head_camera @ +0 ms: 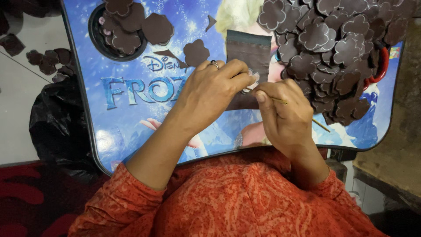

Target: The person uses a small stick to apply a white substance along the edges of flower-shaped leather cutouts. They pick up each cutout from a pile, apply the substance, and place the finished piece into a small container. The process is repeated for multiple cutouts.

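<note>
A small pale flower piece is pinched in the left hand, steadied over a dark sheet mid-counter; most of it is hidden by fingers. A thin stick is gripped by the right hand, tip obscured. Brown flower cutouts are heaped at the counter's far right corner, a black bowl at the far left, cropped.
</note>
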`<state>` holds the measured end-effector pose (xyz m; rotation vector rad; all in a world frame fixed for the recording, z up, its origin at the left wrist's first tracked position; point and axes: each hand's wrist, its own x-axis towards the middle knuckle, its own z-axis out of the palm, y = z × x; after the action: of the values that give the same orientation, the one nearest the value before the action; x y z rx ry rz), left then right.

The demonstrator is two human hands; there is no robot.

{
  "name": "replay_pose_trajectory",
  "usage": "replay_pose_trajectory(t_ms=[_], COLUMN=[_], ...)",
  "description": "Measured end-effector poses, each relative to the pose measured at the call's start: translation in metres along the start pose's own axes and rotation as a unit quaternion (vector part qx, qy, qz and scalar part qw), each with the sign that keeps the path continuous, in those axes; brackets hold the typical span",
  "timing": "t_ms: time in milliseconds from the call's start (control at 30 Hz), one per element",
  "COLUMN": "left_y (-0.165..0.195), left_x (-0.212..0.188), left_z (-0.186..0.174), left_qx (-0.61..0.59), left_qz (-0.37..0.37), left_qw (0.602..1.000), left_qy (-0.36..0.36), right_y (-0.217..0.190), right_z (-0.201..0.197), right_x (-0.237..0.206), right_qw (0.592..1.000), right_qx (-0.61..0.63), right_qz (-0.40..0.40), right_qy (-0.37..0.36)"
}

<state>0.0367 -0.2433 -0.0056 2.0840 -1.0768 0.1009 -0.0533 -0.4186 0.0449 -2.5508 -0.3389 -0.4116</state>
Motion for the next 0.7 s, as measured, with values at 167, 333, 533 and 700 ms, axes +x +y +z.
replay_pose_trajectory(t_ms=[167,333,533,700], left_y=[0.000,-0.001,0.000,0.001], left_x=[0.001,0.000,-0.001,-0.001], left_z=[0.000,0.000,0.003,0.005], left_qx=[-0.005,-0.002,0.005,-0.014], left_qz=[-0.003,0.000,0.003,0.003], left_qw=[1.000,1.000,1.000,0.999], left_qy=[-0.001,0.001,0.014,0.032], right_y=[0.001,-0.001,0.002,0.004], right_z=[-0.003,-0.004,-0.010,-0.011], right_x=[0.002,-0.001,-0.008,-0.010], right_qw=[1.000,1.000,0.999,0.999], right_qx=[-0.007,0.001,0.003,0.010], right_qz=[-0.001,0.008,0.041,0.046], right_qy=[-0.014,-0.019,-0.007,-0.007])
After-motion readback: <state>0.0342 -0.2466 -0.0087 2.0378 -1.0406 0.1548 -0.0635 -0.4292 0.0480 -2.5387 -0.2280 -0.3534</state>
